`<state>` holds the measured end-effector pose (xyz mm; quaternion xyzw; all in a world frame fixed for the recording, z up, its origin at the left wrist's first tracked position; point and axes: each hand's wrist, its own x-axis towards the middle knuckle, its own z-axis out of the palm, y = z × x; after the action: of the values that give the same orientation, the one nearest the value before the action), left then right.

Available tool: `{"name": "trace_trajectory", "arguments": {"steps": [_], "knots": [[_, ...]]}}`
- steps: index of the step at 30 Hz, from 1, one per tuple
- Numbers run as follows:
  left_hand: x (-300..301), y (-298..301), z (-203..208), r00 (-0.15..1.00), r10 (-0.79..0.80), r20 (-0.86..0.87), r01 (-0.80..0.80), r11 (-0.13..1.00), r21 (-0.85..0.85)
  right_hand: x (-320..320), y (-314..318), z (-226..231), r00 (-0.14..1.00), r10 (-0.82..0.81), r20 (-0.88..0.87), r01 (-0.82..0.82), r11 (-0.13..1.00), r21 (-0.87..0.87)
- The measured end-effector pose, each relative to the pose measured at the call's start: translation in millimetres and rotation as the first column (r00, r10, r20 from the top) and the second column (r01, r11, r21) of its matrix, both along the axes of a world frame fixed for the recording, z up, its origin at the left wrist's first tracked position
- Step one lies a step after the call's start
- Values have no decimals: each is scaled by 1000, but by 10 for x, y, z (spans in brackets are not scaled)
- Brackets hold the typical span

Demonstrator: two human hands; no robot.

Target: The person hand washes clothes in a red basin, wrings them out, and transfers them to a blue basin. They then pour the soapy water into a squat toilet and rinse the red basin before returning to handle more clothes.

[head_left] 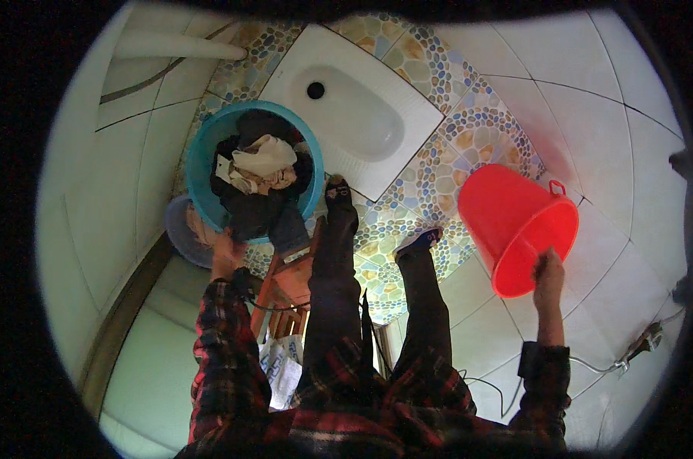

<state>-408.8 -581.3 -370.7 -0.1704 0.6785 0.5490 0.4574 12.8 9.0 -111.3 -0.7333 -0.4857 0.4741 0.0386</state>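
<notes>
My right hand is closed at the near rim of a red bucket, which is tilted with its mouth toward me. To the left, my left hand is at the near rim of a turquoise tub, its fingers blurred and partly hidden. Dark clothes and a cream cloth are heaped in that tub, with a dark piece hanging over its near edge. A smaller grey-blue basin holding a tan cloth sits partly under the tub, beside my left hand.
A white squat toilet is set into the pebble-patterned floor ahead. A small wooden stool stands by my left leg, near a white printed bag. Cables run along the lower right, by a shower fitting. Tiled walls close in both sides.
</notes>
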Motion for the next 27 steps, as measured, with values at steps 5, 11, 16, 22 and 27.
{"name": "trace_trajectory", "arguments": {"steps": [5,11,16,22,27], "knots": [[430,285,-30,988,144,62,-140,988,-65,-963,-623,-672,937,267,-226,-290,954,-75],[506,888,299,912,401,93,-358,883,-303,-2486,-1471,-1433,707,576,-411,-658,748,-84],[452,1892,930,910,414,24,-349,796,-495,-2695,-1643,-1712,586,777,-231,-795,606,19],[663,2574,1312,999,-13,33,23,946,-323,-2116,-1684,-2078,753,633,-178,-644,765,-2],[963,3043,1266,979,-204,20,203,950,-236,-1667,-1533,-2218,943,321,-87,-328,941,-84]]}}
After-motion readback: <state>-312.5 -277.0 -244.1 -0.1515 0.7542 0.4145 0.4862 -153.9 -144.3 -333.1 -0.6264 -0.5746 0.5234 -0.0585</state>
